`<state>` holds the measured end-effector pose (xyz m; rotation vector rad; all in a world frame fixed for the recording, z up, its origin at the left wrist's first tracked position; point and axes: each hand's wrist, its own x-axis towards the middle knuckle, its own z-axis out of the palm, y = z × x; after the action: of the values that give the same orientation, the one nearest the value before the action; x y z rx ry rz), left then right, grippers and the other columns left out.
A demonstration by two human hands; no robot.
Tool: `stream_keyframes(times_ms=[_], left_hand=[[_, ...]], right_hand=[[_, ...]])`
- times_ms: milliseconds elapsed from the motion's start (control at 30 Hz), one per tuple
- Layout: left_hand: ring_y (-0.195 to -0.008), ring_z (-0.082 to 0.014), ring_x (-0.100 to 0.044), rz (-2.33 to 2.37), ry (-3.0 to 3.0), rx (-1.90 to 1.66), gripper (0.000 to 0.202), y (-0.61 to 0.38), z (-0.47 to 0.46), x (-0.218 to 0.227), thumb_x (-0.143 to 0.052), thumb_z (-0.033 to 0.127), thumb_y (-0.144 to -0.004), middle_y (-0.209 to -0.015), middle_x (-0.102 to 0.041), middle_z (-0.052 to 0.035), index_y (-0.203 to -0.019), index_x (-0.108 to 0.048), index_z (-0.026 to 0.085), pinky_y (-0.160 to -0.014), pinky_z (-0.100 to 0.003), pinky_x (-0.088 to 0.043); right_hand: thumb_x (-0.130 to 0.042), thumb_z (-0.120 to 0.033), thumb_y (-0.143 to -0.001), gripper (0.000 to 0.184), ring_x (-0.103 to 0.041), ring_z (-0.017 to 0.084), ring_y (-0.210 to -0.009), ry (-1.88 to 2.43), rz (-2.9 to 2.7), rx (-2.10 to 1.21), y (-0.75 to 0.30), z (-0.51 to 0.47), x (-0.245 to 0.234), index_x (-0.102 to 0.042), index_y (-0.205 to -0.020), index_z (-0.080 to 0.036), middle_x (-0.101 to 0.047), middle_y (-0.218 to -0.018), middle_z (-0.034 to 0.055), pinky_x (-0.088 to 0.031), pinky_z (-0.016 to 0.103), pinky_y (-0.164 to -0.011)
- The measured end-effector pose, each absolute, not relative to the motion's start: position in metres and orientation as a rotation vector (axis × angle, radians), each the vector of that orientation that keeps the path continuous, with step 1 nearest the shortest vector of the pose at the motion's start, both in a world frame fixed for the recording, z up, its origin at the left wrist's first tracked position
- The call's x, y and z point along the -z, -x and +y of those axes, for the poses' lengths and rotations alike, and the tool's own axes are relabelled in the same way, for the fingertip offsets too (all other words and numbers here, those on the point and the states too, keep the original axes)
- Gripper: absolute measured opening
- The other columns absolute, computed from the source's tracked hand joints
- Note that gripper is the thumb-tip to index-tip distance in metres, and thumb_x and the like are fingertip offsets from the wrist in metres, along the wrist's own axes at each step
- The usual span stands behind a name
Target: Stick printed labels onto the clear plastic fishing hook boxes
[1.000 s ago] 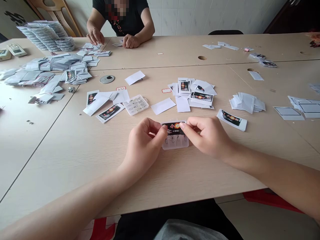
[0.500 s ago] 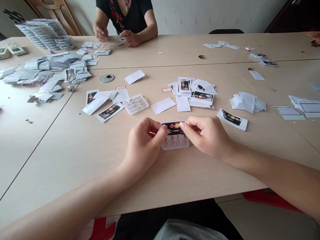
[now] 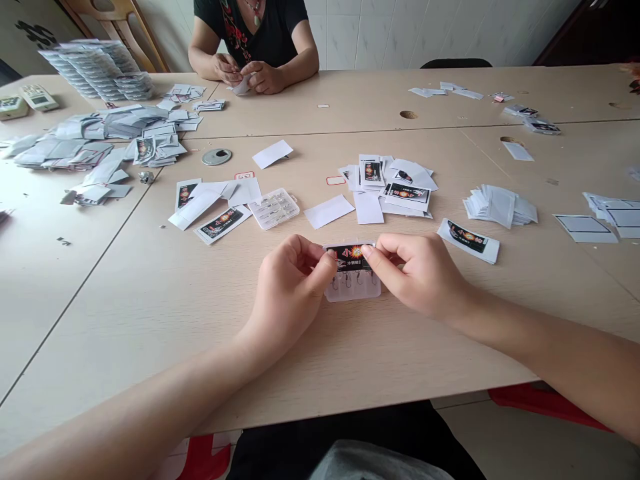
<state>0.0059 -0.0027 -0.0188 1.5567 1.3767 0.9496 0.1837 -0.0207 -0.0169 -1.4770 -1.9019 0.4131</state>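
The person's left hand and right hand are each pinching one end of a black printed label firmly between thumb and fingertips. The label is lying across the upper part of a clear plastic box, and small hooks are showing inside the box just below it. The box is sitting on the table, well in from its near edge. Just right of the right hand, a printed card is lying on the table. Farther toward the far edge, a second clear box is resting beside a printed card and loose white papers. A stack of white sleeves is sitting toward the right edge, while a heap of grey packets is spreading along the left edge. At the far edge, a co-worker's hands are holding a white slip, and stacked clear boxes are standing in the far left corner.
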Motion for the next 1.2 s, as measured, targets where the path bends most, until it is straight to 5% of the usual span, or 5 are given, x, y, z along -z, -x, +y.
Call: stream_keyframes(times_ms=[1200], left_hand=[[-0.06,-0.0119,-0.056,1.263,-1.477,-1.029,0.019,-0.0114,-0.0064,0.013,-0.063,0.028,-0.076,-0.067,-0.061,-0.0016,-0.069,-0.051,0.017,-0.05,-0.021,-0.044]], right_hand=[[-0.053,-0.024,-0.084,0.039,-0.025,0.006,-0.045,1.418,-1.804,-0.481,-0.1808,-0.0227,0.0141,-0.03,-0.053,-0.018,-0.028,-0.046,-0.0055,-0.02,0.023,-0.041]])
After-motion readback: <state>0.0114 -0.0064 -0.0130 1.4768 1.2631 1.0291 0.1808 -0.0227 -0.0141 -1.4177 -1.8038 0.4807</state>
